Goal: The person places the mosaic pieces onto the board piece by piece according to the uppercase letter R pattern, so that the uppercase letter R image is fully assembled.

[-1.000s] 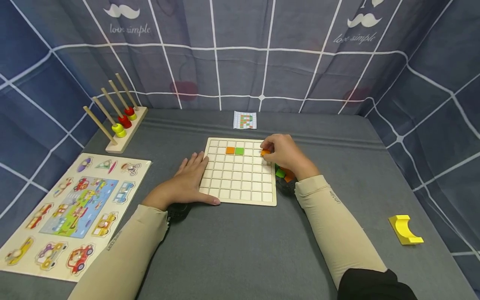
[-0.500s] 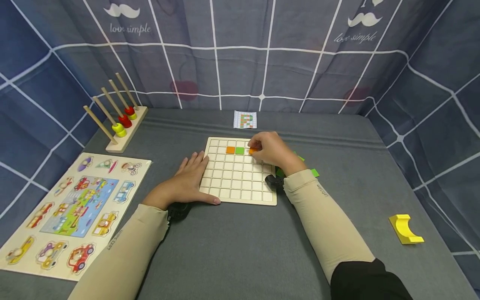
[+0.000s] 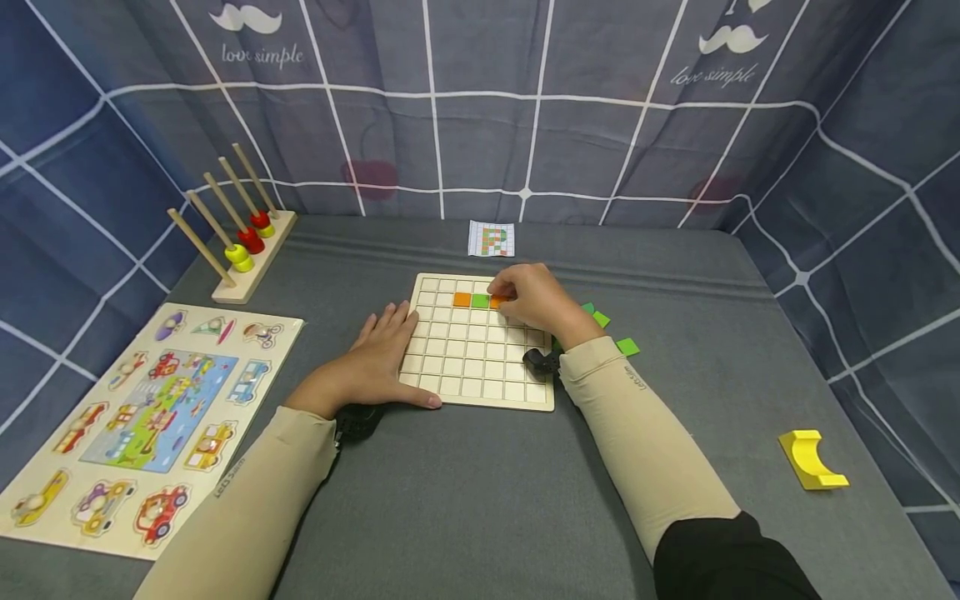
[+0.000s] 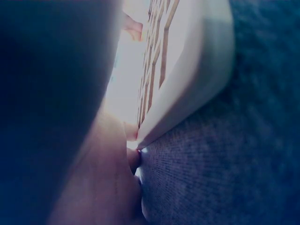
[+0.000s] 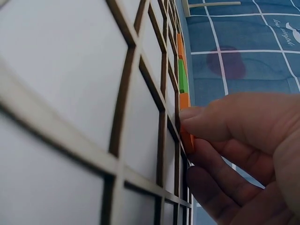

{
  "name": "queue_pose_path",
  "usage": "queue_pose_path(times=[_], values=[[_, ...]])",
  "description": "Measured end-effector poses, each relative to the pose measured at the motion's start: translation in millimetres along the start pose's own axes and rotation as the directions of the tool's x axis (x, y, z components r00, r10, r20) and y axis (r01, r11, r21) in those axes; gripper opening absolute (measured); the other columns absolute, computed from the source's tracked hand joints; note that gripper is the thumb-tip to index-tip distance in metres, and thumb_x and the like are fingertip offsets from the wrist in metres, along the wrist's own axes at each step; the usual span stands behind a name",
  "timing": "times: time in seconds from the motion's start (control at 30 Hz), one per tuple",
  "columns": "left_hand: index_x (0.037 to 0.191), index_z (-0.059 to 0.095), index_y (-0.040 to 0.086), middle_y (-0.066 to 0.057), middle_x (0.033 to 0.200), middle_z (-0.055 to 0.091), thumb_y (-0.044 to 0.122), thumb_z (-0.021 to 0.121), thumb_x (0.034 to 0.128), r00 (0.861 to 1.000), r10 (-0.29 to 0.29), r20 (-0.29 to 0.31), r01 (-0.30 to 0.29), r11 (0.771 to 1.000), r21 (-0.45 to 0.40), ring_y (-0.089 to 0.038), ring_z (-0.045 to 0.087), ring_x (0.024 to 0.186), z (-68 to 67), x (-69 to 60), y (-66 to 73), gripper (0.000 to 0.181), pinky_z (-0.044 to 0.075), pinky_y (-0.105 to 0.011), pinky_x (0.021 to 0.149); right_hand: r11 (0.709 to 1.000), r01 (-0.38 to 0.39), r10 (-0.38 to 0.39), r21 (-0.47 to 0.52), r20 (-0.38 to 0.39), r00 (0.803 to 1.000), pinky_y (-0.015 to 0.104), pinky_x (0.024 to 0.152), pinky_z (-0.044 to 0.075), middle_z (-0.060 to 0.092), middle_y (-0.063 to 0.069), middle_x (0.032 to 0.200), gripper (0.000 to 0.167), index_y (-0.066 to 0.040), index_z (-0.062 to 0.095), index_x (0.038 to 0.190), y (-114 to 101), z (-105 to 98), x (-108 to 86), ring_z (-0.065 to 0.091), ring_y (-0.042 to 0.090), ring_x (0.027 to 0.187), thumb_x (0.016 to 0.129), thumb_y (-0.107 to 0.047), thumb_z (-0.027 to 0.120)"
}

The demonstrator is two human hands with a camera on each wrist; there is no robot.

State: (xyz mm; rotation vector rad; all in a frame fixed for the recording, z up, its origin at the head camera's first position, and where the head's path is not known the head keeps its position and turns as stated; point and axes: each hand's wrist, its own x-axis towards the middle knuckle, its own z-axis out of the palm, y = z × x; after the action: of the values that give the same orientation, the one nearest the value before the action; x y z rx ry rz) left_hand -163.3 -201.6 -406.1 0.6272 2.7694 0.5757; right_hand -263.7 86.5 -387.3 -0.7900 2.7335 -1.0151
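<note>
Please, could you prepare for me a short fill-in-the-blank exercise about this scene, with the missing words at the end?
1. The pinched tile in the fingers of the right hand has the colour ____.
2. On the grid board, the leftmost orange tile has a neighbour tile directly at its right, coloured ____.
3. The curved block at the far right of the table is ____.
4. The number of upright sticks on the bead rack is ____.

Missing words: orange; green; yellow; five.
</note>
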Motion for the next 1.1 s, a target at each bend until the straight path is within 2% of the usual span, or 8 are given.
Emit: queue_pose_path(times=[0.27, 0.53, 1.1], values=[[0.167, 0.008, -0.003, -0.024, 0.172, -0.001, 0.082, 0.08, 0.0693, 1.0, 0.003, 0.0, -0.003, 1.0, 0.003, -0.04, -0.006, 0.158, 1.3, 0.2, -1.4, 0.148, -0.003, -0.058, 0.122, 1.0, -0.008, 0.008, -0.016, -0.009, 1.0, 0.035, 0.092, 0.053, 0.075, 0.007, 0.11, 0.03, -0.003, 0.078, 0.12, 0.8, 1.3, 0.2, 0.068, 0.022, 0.103, 0.091, 0.005, 0.074], [0.167, 0.008, -0.003, -0.024, 0.173, -0.002, 0.082, 0.08, 0.069, 1.0, 0.005, -0.004, -0.005, 1.0, -0.002, -0.04, -0.006, 0.158, 0.9, 0.2, -1.2, 0.148, -0.004, -0.058, 0.123, 0.998, -0.056, 0.056, 0.009, -0.014, 0.998, 0.035, 0.093, 0.052, 0.075, 0.006, 0.112, 0.031, -0.004, 0.078, 0.121, 1.0, 1.4, -1.7, 0.067, 0.021, 0.106, 0.091, 0.004, 0.074], [0.167, 0.009, -0.004, -0.024, 0.172, -0.002, 0.084, 0.079, 0.0681, 1.0, -0.005, 0.003, 0.005, 1.0, 0.02, -0.041, -0.006, 0.158, 0.6, 0.5, -0.5, 0.149, -0.004, -0.058, 0.123, 0.998, -0.063, 0.064, 0.018, -0.038, 0.997, 0.035, 0.092, 0.052, 0.075, 0.006, 0.112, 0.03, -0.005, 0.079, 0.12, 1.9, 2.3, -4.1, 0.068, 0.021, 0.104, 0.091, 0.004, 0.074]])
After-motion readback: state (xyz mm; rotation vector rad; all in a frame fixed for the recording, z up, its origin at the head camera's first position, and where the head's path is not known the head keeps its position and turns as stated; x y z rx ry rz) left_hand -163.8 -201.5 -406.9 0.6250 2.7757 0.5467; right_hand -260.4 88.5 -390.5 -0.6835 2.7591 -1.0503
